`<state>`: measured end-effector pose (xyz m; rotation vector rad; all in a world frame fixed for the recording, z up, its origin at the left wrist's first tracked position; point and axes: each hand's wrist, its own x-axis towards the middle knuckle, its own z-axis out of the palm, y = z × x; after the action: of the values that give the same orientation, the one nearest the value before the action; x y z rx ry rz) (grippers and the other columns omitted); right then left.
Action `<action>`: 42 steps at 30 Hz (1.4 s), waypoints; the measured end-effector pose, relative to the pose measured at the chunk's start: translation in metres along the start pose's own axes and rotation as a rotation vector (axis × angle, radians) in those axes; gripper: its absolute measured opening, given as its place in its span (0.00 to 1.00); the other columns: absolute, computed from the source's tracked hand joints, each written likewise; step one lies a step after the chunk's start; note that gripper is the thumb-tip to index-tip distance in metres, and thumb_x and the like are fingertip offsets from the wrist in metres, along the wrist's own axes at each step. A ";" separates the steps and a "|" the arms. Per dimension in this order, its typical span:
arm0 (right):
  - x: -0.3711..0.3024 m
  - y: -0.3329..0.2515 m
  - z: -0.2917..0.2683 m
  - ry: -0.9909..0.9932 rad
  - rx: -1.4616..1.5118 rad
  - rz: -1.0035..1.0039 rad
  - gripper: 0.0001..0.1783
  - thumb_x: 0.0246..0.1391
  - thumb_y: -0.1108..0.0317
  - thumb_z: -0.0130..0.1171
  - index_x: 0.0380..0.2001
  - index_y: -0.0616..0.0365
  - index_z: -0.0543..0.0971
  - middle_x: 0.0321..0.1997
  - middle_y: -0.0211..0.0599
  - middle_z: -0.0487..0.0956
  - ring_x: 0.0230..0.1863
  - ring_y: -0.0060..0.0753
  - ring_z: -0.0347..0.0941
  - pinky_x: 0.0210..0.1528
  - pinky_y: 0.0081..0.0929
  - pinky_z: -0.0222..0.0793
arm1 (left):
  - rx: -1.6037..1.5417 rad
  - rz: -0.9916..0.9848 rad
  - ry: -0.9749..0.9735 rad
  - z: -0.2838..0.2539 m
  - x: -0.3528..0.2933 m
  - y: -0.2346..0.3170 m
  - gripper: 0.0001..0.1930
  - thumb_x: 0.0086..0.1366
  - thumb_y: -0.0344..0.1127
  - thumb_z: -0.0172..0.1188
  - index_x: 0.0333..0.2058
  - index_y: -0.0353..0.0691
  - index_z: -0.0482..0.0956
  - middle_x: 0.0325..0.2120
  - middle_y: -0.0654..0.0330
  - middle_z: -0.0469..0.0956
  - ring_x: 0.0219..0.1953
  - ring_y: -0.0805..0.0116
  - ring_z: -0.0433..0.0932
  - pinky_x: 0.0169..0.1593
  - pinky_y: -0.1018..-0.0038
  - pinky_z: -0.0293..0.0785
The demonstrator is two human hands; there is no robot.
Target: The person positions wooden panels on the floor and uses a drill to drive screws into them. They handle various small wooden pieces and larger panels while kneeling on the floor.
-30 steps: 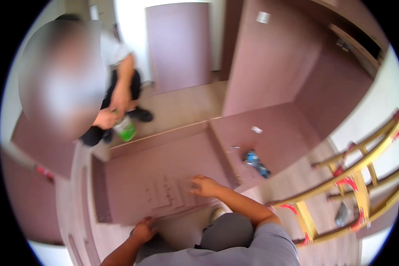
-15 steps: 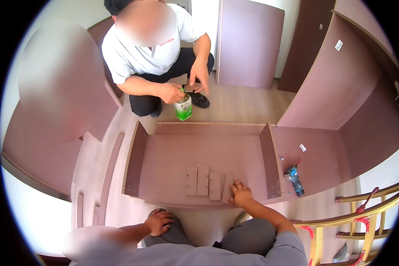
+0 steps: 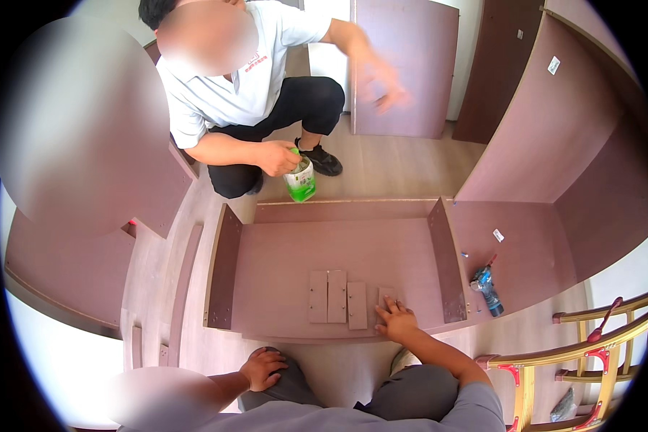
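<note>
The right hand [image 3: 396, 321] lies flat with spread fingers on the smallest of the small wooden pieces [image 3: 347, 297], which lie in a row on the bottom panel of the open cabinet frame [image 3: 338, 248]; it has moved a little to the left since before. The left hand [image 3: 264, 368] stays cupped on the knee, holding nothing. The co-worker now lifts one arm from the green bottle [image 3: 300, 178], the other hand keeps it

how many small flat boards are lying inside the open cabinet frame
4, in a row on the cabinet frame's back panel: two taller small flat boards at left, a shorter one, then one partly under the right hand, which may hide more.
</note>
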<state>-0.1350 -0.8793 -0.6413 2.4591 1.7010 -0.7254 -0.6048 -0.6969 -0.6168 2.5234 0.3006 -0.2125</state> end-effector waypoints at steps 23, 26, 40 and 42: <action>-0.067 0.097 0.030 0.173 1.008 0.410 0.51 0.38 0.65 0.80 0.67 0.64 0.68 0.53 0.49 0.83 0.53 0.46 0.80 0.57 0.39 0.77 | -0.045 0.051 0.053 0.018 -0.002 0.021 0.21 0.75 0.34 0.52 0.64 0.40 0.76 0.67 0.48 0.70 0.70 0.46 0.64 0.72 0.58 0.63; -0.083 0.084 0.008 0.176 1.479 0.191 0.42 0.40 0.63 0.81 0.59 0.62 0.74 0.48 0.39 0.83 0.50 0.35 0.80 0.52 0.35 0.77 | 0.038 0.007 0.092 0.031 -0.014 0.012 0.20 0.74 0.35 0.52 0.61 0.39 0.78 0.65 0.46 0.72 0.68 0.41 0.66 0.72 0.53 0.63; -0.260 0.132 -0.319 1.208 1.641 -0.585 0.45 0.50 0.71 0.76 0.70 0.59 0.67 0.61 0.36 0.79 0.62 0.39 0.76 0.66 0.39 0.74 | -0.095 0.076 0.133 0.018 0.015 0.008 0.18 0.62 0.38 0.59 0.50 0.41 0.85 0.54 0.50 0.82 0.63 0.43 0.73 0.71 0.47 0.61; -0.267 0.130 -0.340 1.323 1.456 -0.433 0.47 0.48 0.74 0.78 0.71 0.61 0.66 0.62 0.37 0.78 0.63 0.38 0.75 0.67 0.38 0.72 | -0.120 0.072 0.138 0.022 0.019 0.004 0.17 0.60 0.39 0.60 0.47 0.44 0.86 0.51 0.53 0.83 0.61 0.47 0.75 0.71 0.48 0.61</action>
<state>0.0229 -1.0548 -0.2573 4.2241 2.7865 -0.2283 -0.5869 -0.7092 -0.6365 2.4294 0.2684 0.0076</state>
